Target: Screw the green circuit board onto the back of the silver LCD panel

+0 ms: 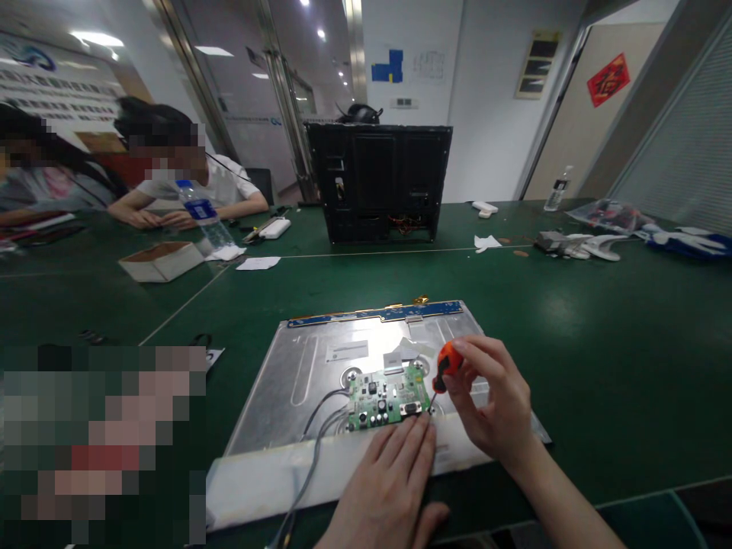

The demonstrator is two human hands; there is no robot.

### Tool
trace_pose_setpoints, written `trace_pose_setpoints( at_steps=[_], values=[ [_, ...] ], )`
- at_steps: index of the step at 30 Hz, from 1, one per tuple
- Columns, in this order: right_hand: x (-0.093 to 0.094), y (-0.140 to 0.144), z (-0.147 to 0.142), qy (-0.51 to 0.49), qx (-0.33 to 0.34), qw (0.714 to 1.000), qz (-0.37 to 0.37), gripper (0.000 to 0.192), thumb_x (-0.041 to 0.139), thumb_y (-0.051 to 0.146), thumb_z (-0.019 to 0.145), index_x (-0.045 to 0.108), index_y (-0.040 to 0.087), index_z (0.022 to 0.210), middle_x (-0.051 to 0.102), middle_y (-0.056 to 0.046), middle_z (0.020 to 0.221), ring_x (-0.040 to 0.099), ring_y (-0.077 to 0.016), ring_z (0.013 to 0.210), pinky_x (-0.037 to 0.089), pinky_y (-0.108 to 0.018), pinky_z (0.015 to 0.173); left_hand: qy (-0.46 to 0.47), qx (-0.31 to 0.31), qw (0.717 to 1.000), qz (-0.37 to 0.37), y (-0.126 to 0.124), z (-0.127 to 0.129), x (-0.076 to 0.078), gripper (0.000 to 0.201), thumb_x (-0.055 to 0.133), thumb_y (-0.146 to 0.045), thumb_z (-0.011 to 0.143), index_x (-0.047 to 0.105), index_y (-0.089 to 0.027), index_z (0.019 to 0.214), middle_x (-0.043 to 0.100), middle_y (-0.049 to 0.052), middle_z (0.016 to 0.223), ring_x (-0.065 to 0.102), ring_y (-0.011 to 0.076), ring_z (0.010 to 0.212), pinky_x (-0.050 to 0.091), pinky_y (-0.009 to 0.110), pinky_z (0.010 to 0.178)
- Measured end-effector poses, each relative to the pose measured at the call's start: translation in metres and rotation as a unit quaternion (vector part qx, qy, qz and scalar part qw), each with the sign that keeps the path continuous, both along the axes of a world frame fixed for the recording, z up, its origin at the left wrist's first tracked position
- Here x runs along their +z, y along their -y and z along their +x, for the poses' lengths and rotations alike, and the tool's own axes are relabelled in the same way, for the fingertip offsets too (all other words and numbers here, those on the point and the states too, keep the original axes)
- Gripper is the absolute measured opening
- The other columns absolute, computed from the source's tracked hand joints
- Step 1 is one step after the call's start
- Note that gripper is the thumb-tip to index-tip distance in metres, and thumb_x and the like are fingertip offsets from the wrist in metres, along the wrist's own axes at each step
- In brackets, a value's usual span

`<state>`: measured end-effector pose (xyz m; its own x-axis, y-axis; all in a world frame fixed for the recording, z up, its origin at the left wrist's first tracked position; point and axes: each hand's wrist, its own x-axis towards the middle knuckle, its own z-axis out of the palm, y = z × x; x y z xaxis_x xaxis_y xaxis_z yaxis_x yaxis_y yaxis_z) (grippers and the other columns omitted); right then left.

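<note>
While the left hand [394, 473] is lying nearest: its fingers are stretching out flat and almost together across the white strip [268, 480], tips resting at the near edge of the green circuit board [389, 393]; I am seeing nothing gripped there.
Right hand [497, 396]: thumb and fingers are pinching closed on the orange-and-black handle of a small screwdriver [447, 362].
Screwdriver tip: it is slanting down to the board's near right corner, just beside the left fingertips; whether it is sitting in a screw head is too small to tell.
Handle and shaft: to my eye, the work is calling for a straighter shaft, light pressure and slow turning; a slip could be scraping components or catching those fingertips.
Cables [316, 457]: these are trailing left of the left fingers, possibly snagging that wrist.
Metal panel [274, 389]: it is lying beneath the board, reaching beyond both hands' fingers.
Cardboard box [160, 263] and bottle [206, 217]: they are standing far left of the fingers, out of the way.
Black housing [383, 183]: it is standing upright, well beyond the fingers.
</note>
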<state>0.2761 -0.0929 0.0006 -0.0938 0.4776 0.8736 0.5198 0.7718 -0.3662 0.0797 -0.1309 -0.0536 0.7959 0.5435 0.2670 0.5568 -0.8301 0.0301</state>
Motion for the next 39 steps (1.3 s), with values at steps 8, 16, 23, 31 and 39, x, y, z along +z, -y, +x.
trace_pose_setpoints(
  at_steps=[8, 16, 23, 31, 39],
  values=[
    [-0.0045, 0.0002, -0.0024, -0.042, 0.016, 0.999, -0.02, 0.049, 0.065, 0.013, 0.085, 0.043, 0.023, 0.128, 0.067, -0.005, 0.098, 0.062, -0.0104, 0.06, 0.052, -0.021, 0.047, -0.005, 0.005, 1.0, -0.012, 0.0009, 0.0001, 0.0016, 0.064, 0.053, -0.04, 0.095, 0.033, -0.01, 0.149, 0.047, 0.017, 0.148, 0.048, 0.0306, 0.131, 0.042, 0.043, 0.104],
    [-0.0008, -0.0027, -0.0016, -0.024, 0.014, 1.0, 0.005, 0.047, 0.063, 0.01, 0.086, 0.046, 0.025, 0.128, 0.06, -0.006, 0.101, 0.058, -0.0113, 0.066, 0.05, -0.02, 0.045, 0.007, 0.006, 1.0, -0.016, 0.0006, 0.0012, 0.0016, 0.067, 0.054, -0.039, 0.095, 0.03, -0.01, 0.15, 0.048, 0.017, 0.147, 0.05, 0.0303, 0.129, 0.043, 0.043, 0.104],
    [0.0026, 0.0011, -0.0017, -0.001, -0.02, 1.0, -0.005, 0.048, 0.055, 0.008, 0.087, 0.048, 0.021, 0.133, 0.059, -0.007, 0.103, 0.056, -0.0094, 0.059, 0.051, -0.022, 0.044, 0.001, 0.004, 1.0, -0.01, 0.0005, 0.0005, 0.0021, 0.063, 0.053, -0.039, 0.096, 0.034, -0.01, 0.148, 0.048, 0.017, 0.147, 0.049, 0.0303, 0.13, 0.042, 0.042, 0.104],
    [0.0, 0.0017, -0.0023, -0.008, -0.017, 1.0, -0.022, 0.045, 0.056, 0.014, 0.089, 0.046, 0.019, 0.132, 0.067, -0.008, 0.099, 0.061, -0.0114, 0.06, 0.052, -0.023, 0.044, 0.009, 0.005, 1.0, -0.017, 0.0004, 0.0007, 0.0035, 0.064, 0.051, -0.04, 0.097, 0.029, -0.013, 0.151, 0.047, 0.017, 0.148, 0.049, 0.0302, 0.13, 0.041, 0.042, 0.105],
    [-0.001, -0.002, -0.0011, -0.029, -0.021, 0.999, -0.002, 0.044, 0.067, 0.016, 0.085, 0.05, 0.024, 0.126, 0.063, -0.005, 0.098, 0.06, -0.0114, 0.063, 0.051, -0.021, 0.044, 0.016, 0.009, 1.0, -0.014, 0.0019, -0.0004, 0.0016, 0.065, 0.053, -0.039, 0.096, 0.03, -0.012, 0.151, 0.047, 0.016, 0.148, 0.049, 0.0302, 0.13, 0.041, 0.042, 0.105]
  ],
)
